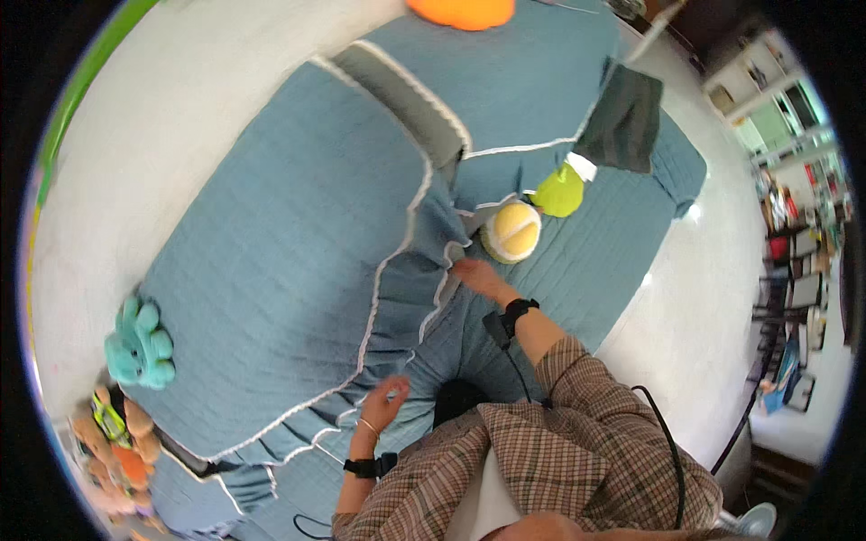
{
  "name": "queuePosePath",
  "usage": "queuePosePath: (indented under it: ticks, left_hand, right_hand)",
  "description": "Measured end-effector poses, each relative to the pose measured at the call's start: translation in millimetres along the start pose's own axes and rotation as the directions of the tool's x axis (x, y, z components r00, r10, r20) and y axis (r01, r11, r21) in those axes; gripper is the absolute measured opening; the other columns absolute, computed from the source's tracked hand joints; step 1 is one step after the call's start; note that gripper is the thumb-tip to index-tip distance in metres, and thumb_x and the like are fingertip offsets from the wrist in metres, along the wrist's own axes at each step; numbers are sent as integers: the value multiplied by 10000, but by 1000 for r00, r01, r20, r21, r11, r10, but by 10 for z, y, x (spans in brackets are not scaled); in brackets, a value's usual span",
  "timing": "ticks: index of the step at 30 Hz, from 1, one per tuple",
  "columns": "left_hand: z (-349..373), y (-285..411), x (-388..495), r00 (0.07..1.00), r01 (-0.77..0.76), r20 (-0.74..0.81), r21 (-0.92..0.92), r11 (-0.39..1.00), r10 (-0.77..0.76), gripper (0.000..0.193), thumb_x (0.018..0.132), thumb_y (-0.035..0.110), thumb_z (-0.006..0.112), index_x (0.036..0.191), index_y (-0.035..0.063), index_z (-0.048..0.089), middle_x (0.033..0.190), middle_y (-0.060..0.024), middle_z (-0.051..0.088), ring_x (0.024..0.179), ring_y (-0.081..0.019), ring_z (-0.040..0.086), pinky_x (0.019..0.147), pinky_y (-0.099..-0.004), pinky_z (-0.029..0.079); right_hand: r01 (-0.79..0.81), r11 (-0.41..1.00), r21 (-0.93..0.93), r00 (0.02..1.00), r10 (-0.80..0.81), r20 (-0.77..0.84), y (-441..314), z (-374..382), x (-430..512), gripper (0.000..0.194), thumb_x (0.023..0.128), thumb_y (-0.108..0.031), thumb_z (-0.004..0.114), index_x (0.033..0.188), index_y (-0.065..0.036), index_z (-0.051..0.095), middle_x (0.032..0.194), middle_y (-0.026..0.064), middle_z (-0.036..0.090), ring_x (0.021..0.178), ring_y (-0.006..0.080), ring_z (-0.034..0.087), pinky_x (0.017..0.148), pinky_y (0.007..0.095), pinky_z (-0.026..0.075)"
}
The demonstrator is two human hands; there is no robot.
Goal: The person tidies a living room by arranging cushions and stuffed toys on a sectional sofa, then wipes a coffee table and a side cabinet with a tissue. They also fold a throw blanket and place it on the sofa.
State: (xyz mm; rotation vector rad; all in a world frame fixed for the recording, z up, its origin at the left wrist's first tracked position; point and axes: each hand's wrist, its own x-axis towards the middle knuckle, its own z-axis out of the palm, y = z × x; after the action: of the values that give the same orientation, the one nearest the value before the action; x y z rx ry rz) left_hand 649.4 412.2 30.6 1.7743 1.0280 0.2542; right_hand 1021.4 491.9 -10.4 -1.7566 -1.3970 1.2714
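Observation:
A blue quilted sofa cover (291, 223) with white scalloped trim spreads over the sofa before me. My right hand (479, 278) is at the trimmed hanging edge of the cover, fingertips closed on it near the seat. Lower down, my left hand (385, 404) is over the ruffled border, fingers slightly bent and apart, with nothing visible in them. Just beyond my right hand, a round yellow-and-white plush toy (512, 233) sits on the seat. Behind that lies a lime-green plush piece (560, 193).
A teal plush octopus (140, 348) rests at the cover's left edge, with several plush toys (118, 439) below it. Dark grey cloth (622, 118) drapes over the far right part. An orange cushion (463, 12) is at the top. Black cables (666, 439) run beside my right arm.

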Motion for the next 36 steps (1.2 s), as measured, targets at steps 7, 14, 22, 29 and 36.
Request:
queuePosePath:
  ticks: [7,14,22,29,36]
  left_hand:
    - [-1282,1763,1737,696,-209,-245,829,518,674,409,827,185,670,1178,6,560,1235,-197,552,1193,-401,478,1036,-535,324]
    - [-1229,2355,2483,872,421,-476,849,318,116,1307,545,461,859,1515,129,47,1548,-227,101,1428,-387,124,1048,-643,235]
    - [-1036,2601,2945,693,716,-686,690,101,-223,1549,400,393,943,1492,107,-118,1546,-242,47,1443,-366,64,1021,-622,331]
    - [-1037,2404,2942,646,763,-743,629,146,-174,1497,397,380,943,1504,84,-20,1547,-239,75,1438,-369,104,1052,-632,265]
    - [-972,2437,3018,615,767,-757,639,-57,-221,1462,428,518,888,1503,53,13,1547,-237,63,1441,-373,69,1062,-631,242]
  right_hand:
    - [-275,942,194,935,309,-174,1409,-1098,-1058,344,909,-314,563,1039,-8,650,977,188,667,903,329,621,809,396,483]
    - [-272,962,-35,957,267,-116,2148,-1589,-1240,284,936,-279,538,1085,-52,622,1069,125,654,970,277,600,845,380,473]
    - [-287,849,443,955,215,206,2326,-1965,-1030,367,897,-344,605,1125,-56,621,1122,130,637,1038,277,589,905,366,461]
    - [-304,837,455,941,337,9,2410,-1912,397,687,765,-344,764,1267,22,472,1157,156,601,1032,297,592,885,390,480]
    - [-237,580,779,929,370,8,2010,-1676,477,577,793,-149,735,1264,13,444,1150,121,570,1012,247,574,849,389,477]
